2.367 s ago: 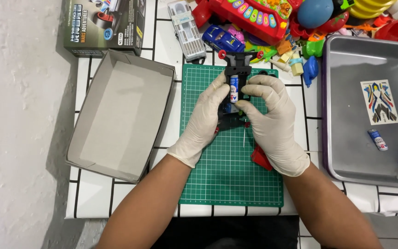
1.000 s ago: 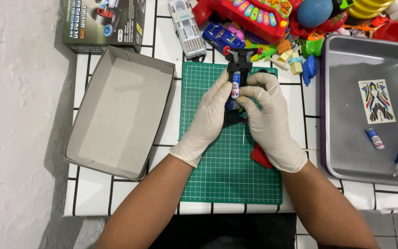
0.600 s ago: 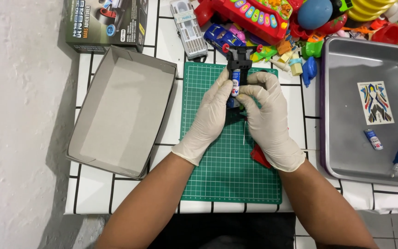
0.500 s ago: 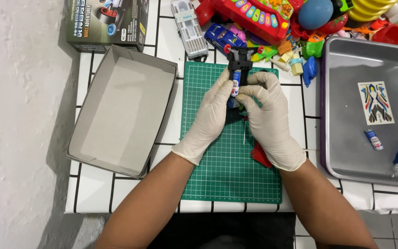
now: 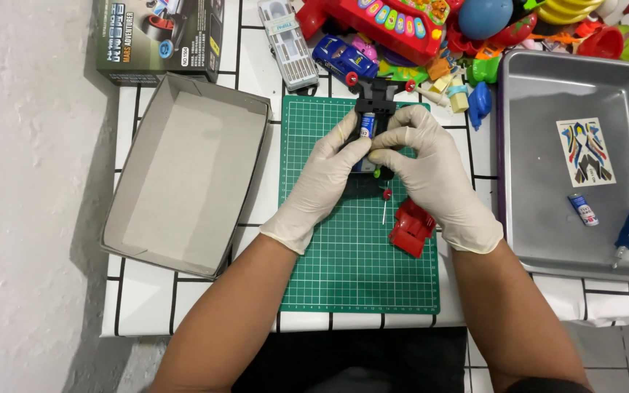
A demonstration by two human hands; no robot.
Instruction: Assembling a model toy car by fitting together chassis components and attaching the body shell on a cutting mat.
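Both my hands wear pale gloves and meet over a black toy car chassis [image 5: 375, 102] lying on the green cutting mat [image 5: 351, 255]. My left hand [image 5: 327, 175] pinches the chassis from the left. My right hand [image 5: 425, 169] presses fingertips on a small blue and white battery [image 5: 366, 125] seated in the chassis. Red wheel hubs stick out at the chassis's far end. A red plastic body part [image 5: 410, 228] and a thin metal axle with a red tip [image 5: 385, 205] lie on the mat just under my right wrist.
An open grey cardboard box [image 5: 183, 175] lies left of the mat, its printed lid [image 5: 158, 36] behind it. A metal tray [image 5: 540, 160] on the right holds a sticker sheet [image 5: 585, 151], a second battery [image 5: 583, 209] and a blue screwdriver [image 5: 628, 234]. Colourful toys crowd the back edge.
My hands have stayed on the chassis with only small finger shifts around the battery. The view has drifted slightly.
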